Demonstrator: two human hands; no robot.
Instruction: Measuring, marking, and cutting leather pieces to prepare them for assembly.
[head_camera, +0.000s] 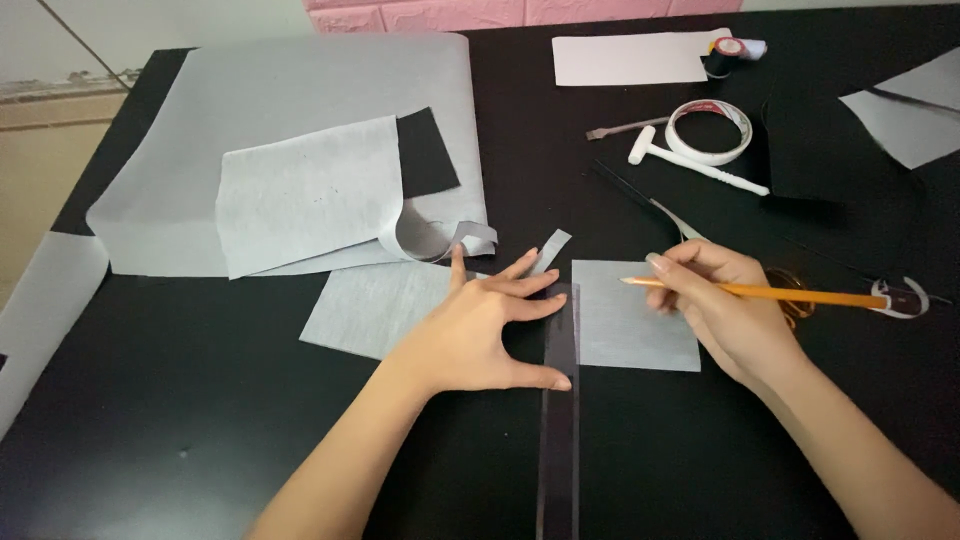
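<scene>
Left hand (478, 335), fingers spread wide, presses clear ruler (560, 400) onto grey fabric piece (630, 315). Right hand (725, 300) pinches yellow pencil (760, 292), tip near ruler edge.

Black table, cluttered.
The table (200, 420) held grey sheets (300, 100) far left and a tape roll (709, 132) far right.

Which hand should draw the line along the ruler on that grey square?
Right. The right hand holds the pencil, its tip over the grey square beside the ruler. The left hand is spread flat, pressing the ruler down.
</scene>
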